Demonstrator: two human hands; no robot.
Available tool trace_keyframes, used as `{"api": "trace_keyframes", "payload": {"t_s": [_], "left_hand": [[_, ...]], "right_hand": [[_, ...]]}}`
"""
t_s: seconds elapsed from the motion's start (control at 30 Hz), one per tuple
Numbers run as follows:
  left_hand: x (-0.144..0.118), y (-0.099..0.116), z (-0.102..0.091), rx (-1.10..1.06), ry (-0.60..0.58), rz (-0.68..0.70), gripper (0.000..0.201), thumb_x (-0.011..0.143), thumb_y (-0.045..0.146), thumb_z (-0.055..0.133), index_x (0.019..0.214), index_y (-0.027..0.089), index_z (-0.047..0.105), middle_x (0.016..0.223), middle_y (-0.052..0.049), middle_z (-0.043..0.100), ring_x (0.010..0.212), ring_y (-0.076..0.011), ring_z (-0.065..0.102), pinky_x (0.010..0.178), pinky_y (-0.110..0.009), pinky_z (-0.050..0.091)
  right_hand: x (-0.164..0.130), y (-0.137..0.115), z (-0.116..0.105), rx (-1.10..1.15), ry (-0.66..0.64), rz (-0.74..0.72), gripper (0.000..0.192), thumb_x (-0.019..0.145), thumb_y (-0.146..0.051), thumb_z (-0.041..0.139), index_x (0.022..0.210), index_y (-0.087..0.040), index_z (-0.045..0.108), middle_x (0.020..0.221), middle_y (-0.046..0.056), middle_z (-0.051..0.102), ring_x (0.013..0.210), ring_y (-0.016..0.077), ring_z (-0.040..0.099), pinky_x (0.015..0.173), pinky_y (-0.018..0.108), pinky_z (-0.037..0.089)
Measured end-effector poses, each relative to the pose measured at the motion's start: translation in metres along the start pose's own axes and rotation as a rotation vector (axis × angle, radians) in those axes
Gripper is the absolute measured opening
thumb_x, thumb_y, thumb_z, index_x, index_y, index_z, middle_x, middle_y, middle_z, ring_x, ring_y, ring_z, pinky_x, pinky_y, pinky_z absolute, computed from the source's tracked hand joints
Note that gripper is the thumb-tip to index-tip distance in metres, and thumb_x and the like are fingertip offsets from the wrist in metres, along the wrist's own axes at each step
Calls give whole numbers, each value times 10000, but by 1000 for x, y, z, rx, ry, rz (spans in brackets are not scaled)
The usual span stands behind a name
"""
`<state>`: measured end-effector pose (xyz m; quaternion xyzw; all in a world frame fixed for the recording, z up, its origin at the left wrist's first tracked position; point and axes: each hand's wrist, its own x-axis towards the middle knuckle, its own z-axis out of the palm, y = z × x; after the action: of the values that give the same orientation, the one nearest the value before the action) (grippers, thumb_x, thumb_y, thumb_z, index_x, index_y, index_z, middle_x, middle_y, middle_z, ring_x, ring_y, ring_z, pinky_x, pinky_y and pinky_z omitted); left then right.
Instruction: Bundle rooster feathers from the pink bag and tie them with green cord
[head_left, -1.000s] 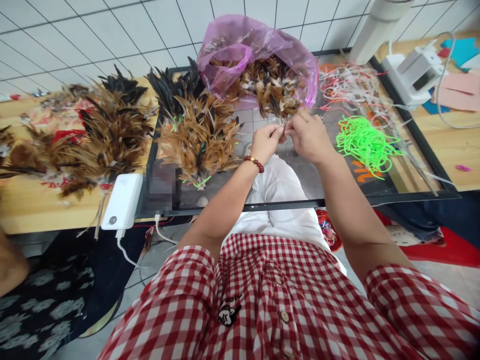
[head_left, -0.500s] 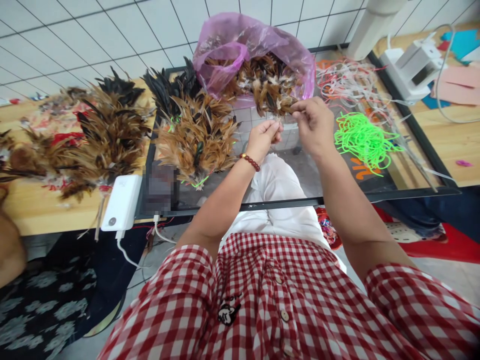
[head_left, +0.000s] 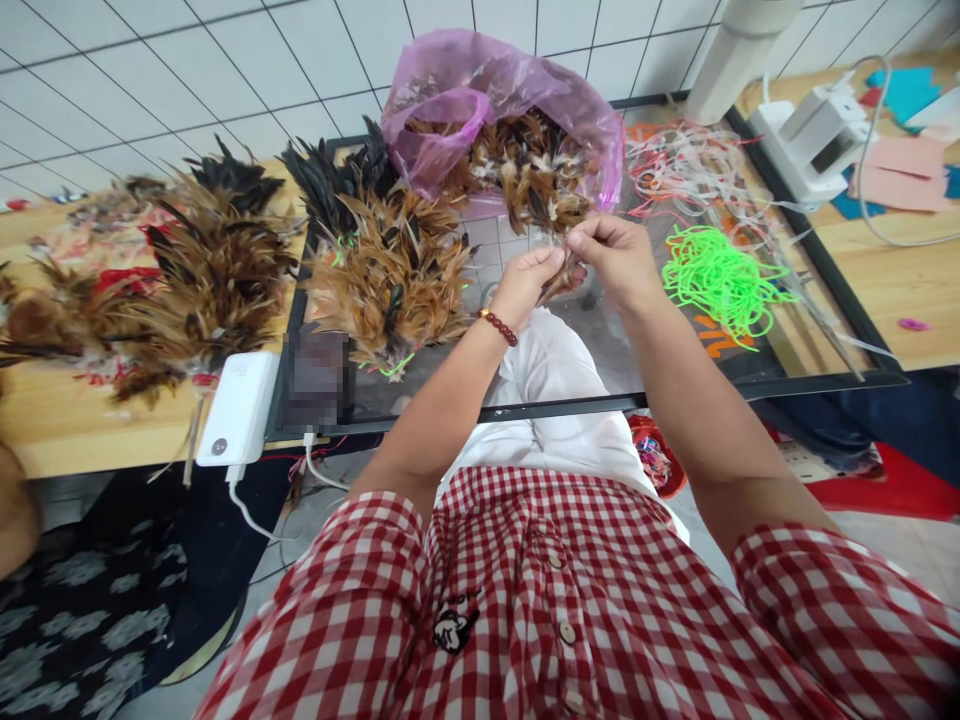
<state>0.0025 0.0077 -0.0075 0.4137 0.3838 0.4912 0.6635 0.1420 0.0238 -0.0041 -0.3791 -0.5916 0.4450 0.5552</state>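
Well, a black-framed panel (head_left: 570, 408) bears feathers (head_left: 394, 285) before a white tiled wall (head_left: 300, 85).

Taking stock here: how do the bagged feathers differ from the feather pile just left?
The bagged feathers sit in the purple bag; the feather pile lies uncovered. The feather pile shows bits of green cord; the bagged feathers show none. Both mix brown and dark tones.
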Motion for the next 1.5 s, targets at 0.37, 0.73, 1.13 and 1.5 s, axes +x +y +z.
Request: {"api": "trace_keyframes", "payload": {"t_s": [0.37,0.73,1.13,1.5], "left_hand": [[-2,3,1,7,121,-30,290,869,363,775,713,155,647,520,62,523,478,-40,531,548,-154,440],[-5,7,-1,-63,175,-10,215,891,201,718,695,128,668,496,49,546,458,-52,538,537,-174,422],[1,21,-9,-352,344,60,235,888,271,750,740,159,606,549,61,555,512,-62,587,623,-200,506],[1,14,-5,-298,362,8,252,862,305,766,740,158,602,527,74,546,480,-58,561,590,-195,476]], "right_hand": [[8,16,-8,-94,193,-11,398,858,-574,742,759,-200,653,643,-34,510,662,111,555,609,258,439],[0,-6,7,30,254,34,413,662,-558,818,676,-205,605,599,-44,520,595,101,433,633,271,377],[11,3,-31,-426,417,137,123,738,-260,665,807,-160,683,763,18,639,620,126,474,676,304,419],[37,-9,-54,-1409,-82,277,317,895,-268,622,1146,-170,789,1208,193,734,1069,331,696,841,396,503]]}}
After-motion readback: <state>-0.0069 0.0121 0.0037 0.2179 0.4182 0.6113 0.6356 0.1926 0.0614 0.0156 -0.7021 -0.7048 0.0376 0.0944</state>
